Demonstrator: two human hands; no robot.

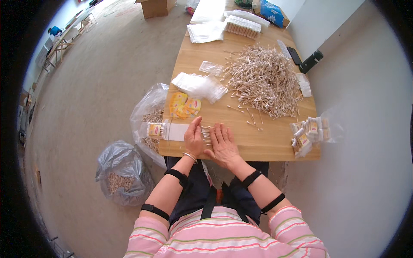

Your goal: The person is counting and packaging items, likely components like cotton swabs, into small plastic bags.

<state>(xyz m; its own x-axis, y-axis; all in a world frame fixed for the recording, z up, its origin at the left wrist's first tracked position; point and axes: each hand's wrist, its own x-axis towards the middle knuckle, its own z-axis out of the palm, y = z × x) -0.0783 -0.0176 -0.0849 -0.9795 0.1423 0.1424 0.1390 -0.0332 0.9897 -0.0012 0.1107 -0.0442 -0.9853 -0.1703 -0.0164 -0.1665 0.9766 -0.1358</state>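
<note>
On the floor off the table's (258, 148) left edge sit two clear plastic bags: the farther one (122, 172) stands apart, and the nearer one (148, 114) leans against the table's near left corner. Both hold what look like cotton swabs.

At that near left corner lies a filled packet of swabs (155, 129) on a white sheet (177, 132), with yellow labels (184, 106) just behind it and a heap of empty clear bags (198, 86) farther back.

The left hand (193, 138) rests near the front edge, fingers curled loosely over one side of a small bundle of swabs (207, 134). The right hand (223, 144) lies flat and open, fingers spread, touching the bundle's other side. Neither hand grips it; the bundle is only pressed between them.

The likely risk, in my judgement, is that swabs roll out from under the open fingers, since nothing binds them, or slip off the nearby front edge.

Behind the hands a big loose pile of swabs (264, 81) covers the middle of the table, and finished packets (307, 133) crowd the near right corner, some overhanging and liable to fall.
</note>
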